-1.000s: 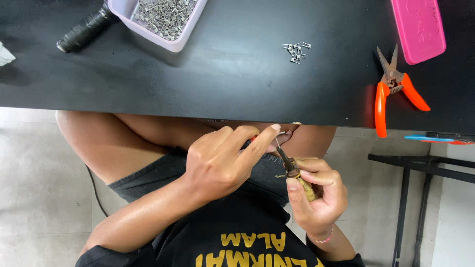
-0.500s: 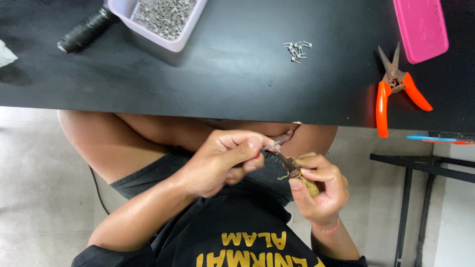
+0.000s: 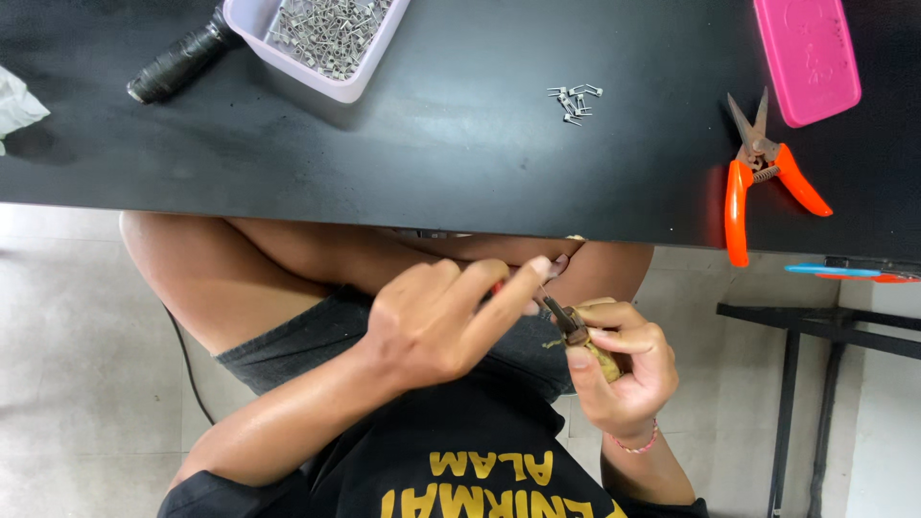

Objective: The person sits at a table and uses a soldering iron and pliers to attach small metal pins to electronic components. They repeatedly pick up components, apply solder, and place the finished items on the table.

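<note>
Pliers (image 3: 574, 331) sat clamped in our right hand (image 3: 622, 374), its fingers (image 3: 614, 338) wrapped shut around the handles. Our left hand (image 3: 436, 321) pinched at the tips, below the black table (image 3: 460, 173), with loose pins (image 3: 574, 99) above.

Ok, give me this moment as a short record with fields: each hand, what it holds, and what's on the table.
left hand: fingers pinched at the tip of the small pliers; what it grips is too small to tell
right hand: closed around the handle of the small pliers, held over the lap, below the table edge
black table: bare in the middle
tray: pale, full of small metal pieces, at the top
loose metal pieces: small cluster, apart from the tray
orange-handled cutters: lying untouched at the right
pink case: top right corner
</note>
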